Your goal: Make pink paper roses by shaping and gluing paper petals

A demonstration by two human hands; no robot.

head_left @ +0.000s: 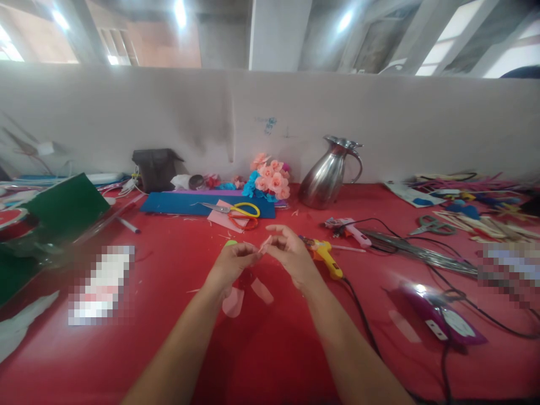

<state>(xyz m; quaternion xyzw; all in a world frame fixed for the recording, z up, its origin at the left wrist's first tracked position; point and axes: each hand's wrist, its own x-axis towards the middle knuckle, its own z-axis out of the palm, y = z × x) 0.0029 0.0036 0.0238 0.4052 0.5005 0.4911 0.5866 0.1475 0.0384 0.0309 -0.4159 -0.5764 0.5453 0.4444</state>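
Both hands meet over the middle of the red table (pixel 169 337). My left hand (pixel 233 264) pinches one side of a small pink paper piece (pixel 265 244), and my right hand (pixel 289 253) pinches its other side. Flat on the table below them lie two pale pink paper pieces, a rounded one (pixel 233 302) and a narrower one (pixel 262 291). A yellow glue gun (pixel 329 260) rests just right of my right hand. Beyond the hands, scissors with yellow and red handles (pixel 242 214) lie on pink paper and a blue sheet (pixel 172 205).
A steel jug (pixel 324 177) stands at the back, beside pink and blue paper flowers (pixel 272 180). On the right are a pink glue gun (pixel 356 232), green-handled scissors (pixel 436 225), a purple power strip (pixel 447 318) and black cables. Green sheets (pixel 67 208) stand at left.
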